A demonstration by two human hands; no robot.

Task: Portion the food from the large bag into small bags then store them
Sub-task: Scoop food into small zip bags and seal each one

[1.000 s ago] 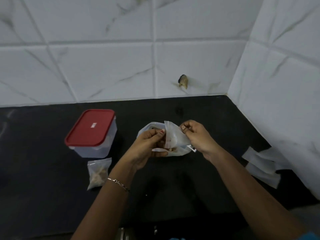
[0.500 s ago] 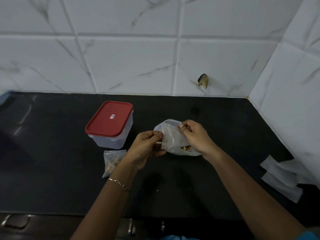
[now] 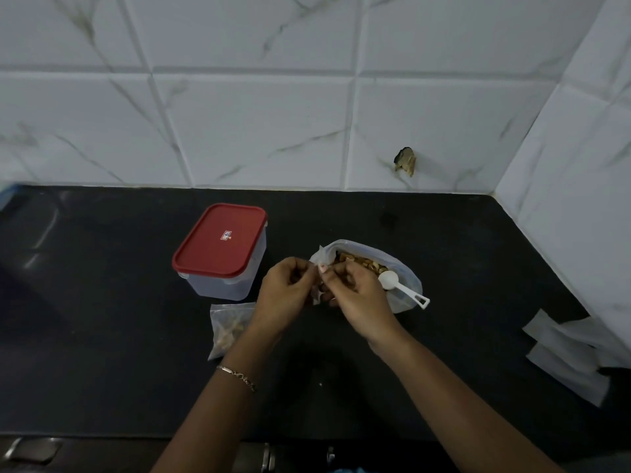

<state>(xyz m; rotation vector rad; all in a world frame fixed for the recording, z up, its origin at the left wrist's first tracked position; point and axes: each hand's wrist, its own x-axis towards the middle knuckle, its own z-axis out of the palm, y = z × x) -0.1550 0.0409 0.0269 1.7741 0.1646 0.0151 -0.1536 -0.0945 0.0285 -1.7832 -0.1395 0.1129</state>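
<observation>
Dim, soft focus, wide-angle bending at edges

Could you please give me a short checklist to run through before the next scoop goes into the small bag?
1. Small bag pinched by left hand and right hand: ok.
2. Small bag's mouth open: cannot tell, the fingers hide it.
3. Large bag open, food showing: ok.
4. Scoop resting in the large bag, handle free: ok.
5. Container open for storing: not ok, red lid on.
6. Empty bags on the counter: ok.
</observation>
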